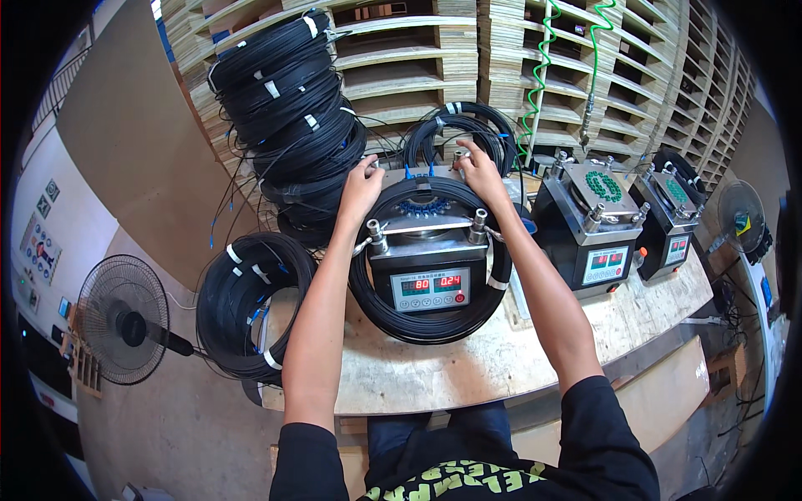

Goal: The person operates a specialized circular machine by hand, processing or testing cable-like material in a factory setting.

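The left hand (360, 185) curls around the left rear knob (373, 164) and the right hand (482, 173) pinches the right rear knob (459, 157) of a black digital-display machine (430, 290), standing on a wooden table (434, 376), ringed by a black cable coil (426, 334), near a similar machine (568, 234).

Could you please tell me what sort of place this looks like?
It looks like a workshop or small factory, probably handling cable: wooden pallets are stacked behind the bench, coils of black cable are piled nearby, and boxy machines with lit displays stand on the bench.
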A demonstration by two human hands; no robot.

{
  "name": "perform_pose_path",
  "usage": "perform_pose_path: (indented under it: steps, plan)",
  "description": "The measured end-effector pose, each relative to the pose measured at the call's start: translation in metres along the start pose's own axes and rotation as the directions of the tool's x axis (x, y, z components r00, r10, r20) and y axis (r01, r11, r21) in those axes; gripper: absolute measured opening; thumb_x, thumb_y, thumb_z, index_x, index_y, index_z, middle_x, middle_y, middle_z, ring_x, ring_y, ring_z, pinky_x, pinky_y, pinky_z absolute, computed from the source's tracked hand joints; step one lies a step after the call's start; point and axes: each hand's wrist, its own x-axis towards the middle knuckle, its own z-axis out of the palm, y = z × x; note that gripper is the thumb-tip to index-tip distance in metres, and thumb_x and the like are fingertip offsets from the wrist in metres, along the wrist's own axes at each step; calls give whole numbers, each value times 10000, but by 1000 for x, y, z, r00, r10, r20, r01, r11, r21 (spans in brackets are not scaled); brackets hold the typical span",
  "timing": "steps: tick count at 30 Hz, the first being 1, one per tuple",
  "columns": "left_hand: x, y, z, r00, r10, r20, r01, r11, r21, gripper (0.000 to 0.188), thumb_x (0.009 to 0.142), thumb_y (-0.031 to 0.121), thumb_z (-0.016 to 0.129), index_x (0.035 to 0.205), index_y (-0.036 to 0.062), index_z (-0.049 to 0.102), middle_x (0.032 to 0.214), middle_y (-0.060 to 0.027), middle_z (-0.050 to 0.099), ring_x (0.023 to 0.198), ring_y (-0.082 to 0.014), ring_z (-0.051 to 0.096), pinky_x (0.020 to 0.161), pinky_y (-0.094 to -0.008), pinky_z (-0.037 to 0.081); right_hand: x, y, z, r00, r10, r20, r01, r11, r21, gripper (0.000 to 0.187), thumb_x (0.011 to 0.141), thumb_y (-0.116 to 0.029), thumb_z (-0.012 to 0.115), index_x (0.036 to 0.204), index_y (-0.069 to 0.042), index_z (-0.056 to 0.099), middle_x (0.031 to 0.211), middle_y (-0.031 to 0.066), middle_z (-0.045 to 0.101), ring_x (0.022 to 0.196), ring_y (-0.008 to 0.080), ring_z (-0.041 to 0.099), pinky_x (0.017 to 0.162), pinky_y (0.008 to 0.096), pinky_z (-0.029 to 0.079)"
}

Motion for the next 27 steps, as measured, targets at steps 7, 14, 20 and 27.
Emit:
perform_pose_path:
  steps: [7,14,20,27]
  plan:
    - [0,-5,1,998,67,0,-67,997,-35,536,847,156,562,1338,-54,511,777,-123,677,683,-161,610,689,-288,476,1,3,0,1000,23,-3,-23,999,31,411,953,-144,493,1354,-58,506,856,119,686,672,146,580,638,292,476]
    - [1,-4,0,1000,25,-17,-26,1000,-9,501,859,157,565,1319,-40,539,852,-114,690,715,-136,600,702,-270,472,1,1,2,1000,10,-16,-10,1000,-13,390,953,-177,510,1321,-52,536,853,162,694,802,244,679,760,350,511]
    - [-1,2,2,1000,-9,2,9,1000,-26,483,861,154,565,1303,-42,555,828,-92,673,707,-128,586,699,-269,469,3,7,-1,1000,-15,-5,15,1000,19,416,921,-125,496,1331,-60,526,875,174,695,835,249,684,771,348,511]
    - [3,-10,0,996,86,-8,-86,996,-13,520,840,125,558,1328,-51,524,807,-107,672,713,-154,611,719,-285,476,1,-3,0,999,47,25,-47,999,-3,411,951,-126,491,1354,-51,500,895,129,696,833,184,663,730,295,497]
